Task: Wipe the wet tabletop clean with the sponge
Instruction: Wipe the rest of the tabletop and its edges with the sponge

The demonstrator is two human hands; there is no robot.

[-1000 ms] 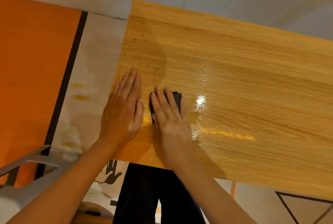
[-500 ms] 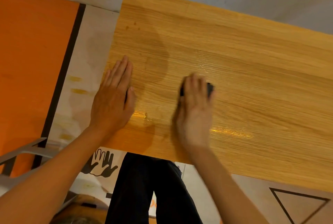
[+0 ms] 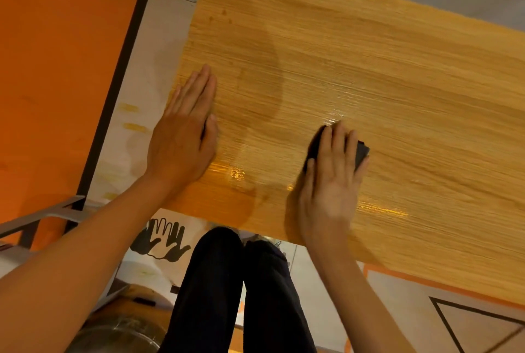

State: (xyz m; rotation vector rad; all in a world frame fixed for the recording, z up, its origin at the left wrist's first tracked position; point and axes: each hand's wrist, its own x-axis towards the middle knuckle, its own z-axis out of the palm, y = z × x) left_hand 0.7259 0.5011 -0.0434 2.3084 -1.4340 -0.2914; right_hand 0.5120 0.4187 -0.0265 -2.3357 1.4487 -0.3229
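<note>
A light wooden tabletop (image 3: 383,74) fills the upper right of the view, with shiny wet streaks near its front edge and a darker damp patch at its left middle. My right hand (image 3: 331,182) lies flat on a dark sponge (image 3: 361,152), pressing it onto the wood; only the sponge's corners show past my fingers. My left hand (image 3: 186,131) rests flat, fingers together, on the table's left edge and holds nothing.
An orange floor panel (image 3: 56,82) with a black border lies to the left. My dark trouser legs (image 3: 235,290) stand under the table's front edge. A grey metal frame (image 3: 42,216) is at lower left, and hand-print floor markings (image 3: 162,236) lie beside my legs.
My right hand has slid the sponge to the right across the wood, away from the left hand. The left hand has stayed at the table's left edge.
</note>
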